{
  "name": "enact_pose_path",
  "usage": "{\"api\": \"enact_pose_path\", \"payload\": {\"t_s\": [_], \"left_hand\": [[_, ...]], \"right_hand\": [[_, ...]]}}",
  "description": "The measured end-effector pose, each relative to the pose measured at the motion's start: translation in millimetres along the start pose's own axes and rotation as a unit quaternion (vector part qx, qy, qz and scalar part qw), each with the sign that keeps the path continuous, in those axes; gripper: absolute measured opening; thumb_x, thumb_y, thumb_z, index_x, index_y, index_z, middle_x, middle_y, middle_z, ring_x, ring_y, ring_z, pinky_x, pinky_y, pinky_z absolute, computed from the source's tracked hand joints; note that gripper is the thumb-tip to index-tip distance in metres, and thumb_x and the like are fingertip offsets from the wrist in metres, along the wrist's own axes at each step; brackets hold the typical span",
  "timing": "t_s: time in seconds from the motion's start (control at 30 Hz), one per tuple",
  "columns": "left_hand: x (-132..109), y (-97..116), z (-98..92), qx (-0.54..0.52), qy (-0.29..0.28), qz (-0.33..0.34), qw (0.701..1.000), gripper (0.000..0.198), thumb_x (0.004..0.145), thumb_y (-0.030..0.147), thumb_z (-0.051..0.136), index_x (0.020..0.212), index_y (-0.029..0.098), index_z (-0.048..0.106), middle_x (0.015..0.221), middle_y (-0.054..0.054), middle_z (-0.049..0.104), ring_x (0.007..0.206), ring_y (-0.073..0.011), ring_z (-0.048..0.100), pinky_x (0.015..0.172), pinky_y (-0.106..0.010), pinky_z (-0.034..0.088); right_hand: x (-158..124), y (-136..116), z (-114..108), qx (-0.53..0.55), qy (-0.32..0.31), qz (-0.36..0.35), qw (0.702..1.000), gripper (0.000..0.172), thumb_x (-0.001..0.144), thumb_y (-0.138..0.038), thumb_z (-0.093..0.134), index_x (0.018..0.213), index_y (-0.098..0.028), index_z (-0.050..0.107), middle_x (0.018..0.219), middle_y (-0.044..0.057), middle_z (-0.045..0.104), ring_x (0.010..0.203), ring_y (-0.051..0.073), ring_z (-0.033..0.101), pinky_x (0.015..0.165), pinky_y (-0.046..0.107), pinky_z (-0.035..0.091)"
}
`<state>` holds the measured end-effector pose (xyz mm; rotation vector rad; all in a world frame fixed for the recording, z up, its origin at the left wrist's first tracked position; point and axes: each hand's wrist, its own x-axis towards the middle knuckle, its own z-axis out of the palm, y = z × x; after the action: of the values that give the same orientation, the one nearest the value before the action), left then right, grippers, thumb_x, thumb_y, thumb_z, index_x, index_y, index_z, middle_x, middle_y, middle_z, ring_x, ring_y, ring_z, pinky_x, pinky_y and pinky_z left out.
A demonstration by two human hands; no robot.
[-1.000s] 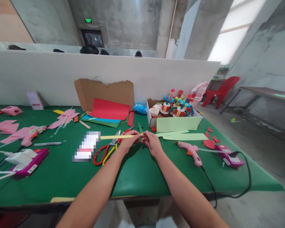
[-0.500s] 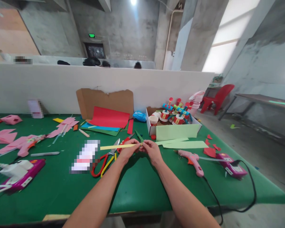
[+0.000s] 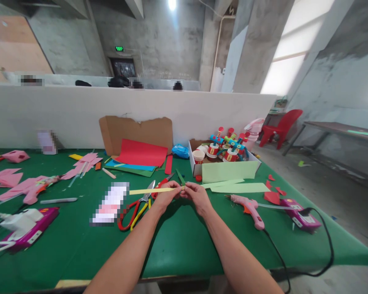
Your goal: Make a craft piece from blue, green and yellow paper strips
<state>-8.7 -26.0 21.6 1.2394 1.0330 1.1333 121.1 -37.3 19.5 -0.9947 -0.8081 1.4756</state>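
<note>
My left hand (image 3: pixel 165 195) and my right hand (image 3: pixel 197 196) meet above the green table (image 3: pixel 178 241), fingertips pinched together. Between them they hold one end of a long yellow paper strip (image 3: pixel 144 190), which sticks out level to the left. A thin green strip (image 3: pixel 180 177) pokes up and away from the same pinch point. Red-and-yellow-handled scissors (image 3: pixel 137 206) lie on the table just left of my left hand.
A pink glue gun (image 3: pixel 248 204) with a black cord lies to the right, beside a purple power strip (image 3: pixel 300 218). A white box (image 3: pixel 225 165) of colourful craft figures stands behind. Coloured sheets (image 3: pixel 139 154) lean on cardboard; pink cut-outs (image 3: pixel 24 185) and another purple power strip (image 3: pixel 27 224) lie left.
My hands have kept their pinch on the yellow strip and hardly moved. The view has tilted upward, so everything sits lower in the picture.
</note>
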Motion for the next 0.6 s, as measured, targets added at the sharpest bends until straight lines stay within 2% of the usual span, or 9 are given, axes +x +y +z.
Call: {"api": "enact_pose_path", "payload": {"t_s": [0.6], "left_hand": [[-1.2, 3.2, -0.4, 0.016, 0.000, 0.002, 1.000, 0.031, 0.058, 0.042, 0.069, 0.059, 0.016, 0.052, 0.053, 0.003, 0.052, 0.049, -0.0087, 0.047, 0.048, -0.021, 0.038]], "right_hand": [[0.2, 0.8, -4.2, -0.013, -0.029, 0.002, 0.999, 0.031, 0.052, -0.031, 0.082, 0.072, -0.014, 0.065, 0.060, 0.000, 0.066, 0.057, 0.012, 0.062, 0.064, 0.026, 0.054]]}}
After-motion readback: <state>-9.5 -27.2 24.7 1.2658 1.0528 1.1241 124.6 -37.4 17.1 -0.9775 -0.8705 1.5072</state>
